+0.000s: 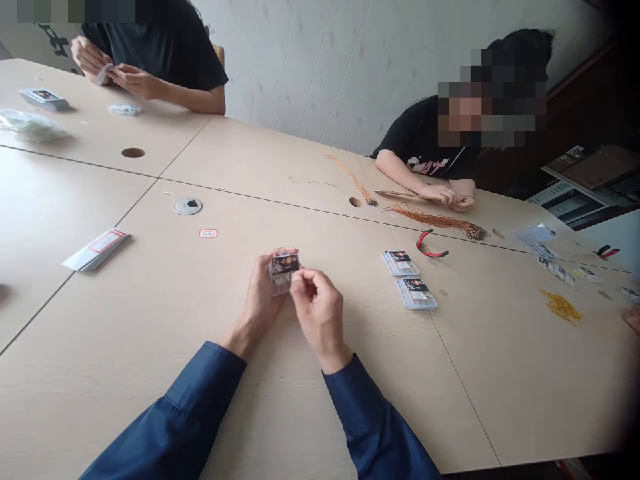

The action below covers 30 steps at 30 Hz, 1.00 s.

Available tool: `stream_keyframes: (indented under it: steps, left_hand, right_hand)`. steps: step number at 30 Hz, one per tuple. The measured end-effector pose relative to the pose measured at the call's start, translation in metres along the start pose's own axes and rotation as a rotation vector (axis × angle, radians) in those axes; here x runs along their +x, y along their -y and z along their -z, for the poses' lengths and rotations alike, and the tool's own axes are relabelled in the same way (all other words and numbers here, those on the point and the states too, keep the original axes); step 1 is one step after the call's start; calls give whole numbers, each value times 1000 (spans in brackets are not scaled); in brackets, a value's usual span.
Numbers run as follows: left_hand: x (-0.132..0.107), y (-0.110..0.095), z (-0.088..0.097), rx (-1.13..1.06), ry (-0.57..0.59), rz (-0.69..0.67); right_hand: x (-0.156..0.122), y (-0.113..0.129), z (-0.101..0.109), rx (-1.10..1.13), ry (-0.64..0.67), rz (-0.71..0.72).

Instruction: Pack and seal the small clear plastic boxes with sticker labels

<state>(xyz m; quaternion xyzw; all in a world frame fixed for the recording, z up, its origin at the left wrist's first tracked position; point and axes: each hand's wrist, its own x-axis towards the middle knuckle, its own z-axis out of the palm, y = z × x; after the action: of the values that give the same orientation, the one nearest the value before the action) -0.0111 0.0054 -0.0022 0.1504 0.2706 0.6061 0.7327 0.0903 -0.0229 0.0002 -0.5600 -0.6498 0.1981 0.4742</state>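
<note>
My left hand point(263, 297) is wrapped round a small clear plastic box point(281, 285) with a black printed label on its upper part, held above the table. My right hand point(319, 307) is at the box's right side, thumb and forefinger pinched together against its front. Whatever lies between those fingertips is too small to make out. To the right, more clear boxes with black labels point(417, 293) lie in two small groups. A red-bordered sticker point(208, 233) lies on the table beyond my left hand.
A stack of pale sheets point(97, 249) is at the left. Red-handled pliers point(431, 245) and bundles of copper-coloured wire point(435, 220) lie at the right, with yellow strips point(561, 307) beyond. Two people in black shirts work across the table point(200, 373); another hand shows at the right edge.
</note>
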Motion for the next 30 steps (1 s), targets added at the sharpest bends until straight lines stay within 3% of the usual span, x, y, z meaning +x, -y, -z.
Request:
stream_keyframes:
  steps: [5, 13, 30]
  left_hand:
    - [2, -5, -1, -33, 13, 8]
    - [-2, -1, 0, 7, 3, 1]
    - [1, 5, 3, 134, -81, -46]
  right_hand:
    - [-2, -9, 8, 35, -23, -62]
    - [-7, 1, -3, -4, 78, 75]
    - [-4, -7, -5, 146, 196, -6]
